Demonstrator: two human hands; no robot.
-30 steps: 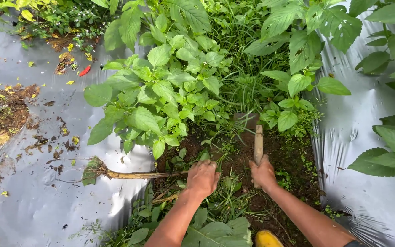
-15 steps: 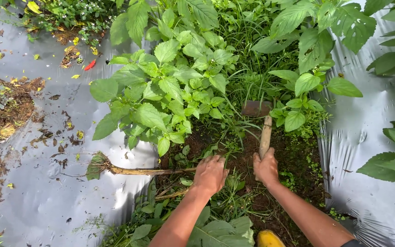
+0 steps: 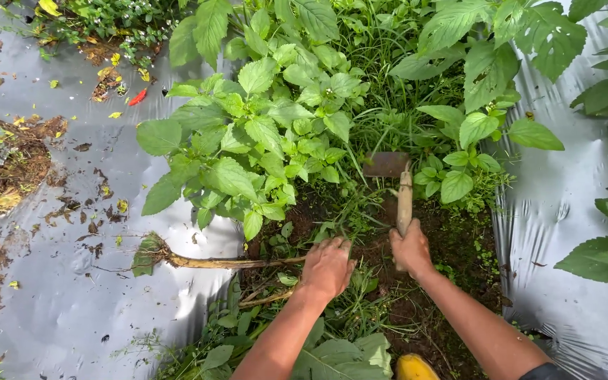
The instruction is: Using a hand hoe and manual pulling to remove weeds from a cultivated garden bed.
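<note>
— What is seen around? A garden bed covered with silver plastic mulch [image 3: 72,309], with dark soil [image 3: 452,239] opened between leafy weeds [image 3: 262,141].

— And the grip? The wooden handle of a small hoe [image 3: 404,200] is clamped by the right hand [image 3: 411,248]; its blade is set into the grass. The left hand [image 3: 328,266] is pressed on low weeds, fingers closed around stems, just beside a cut stalk [image 3: 205,262].

— The step? Weeding is judged underway; a short pull toward the body is called for.
</note>
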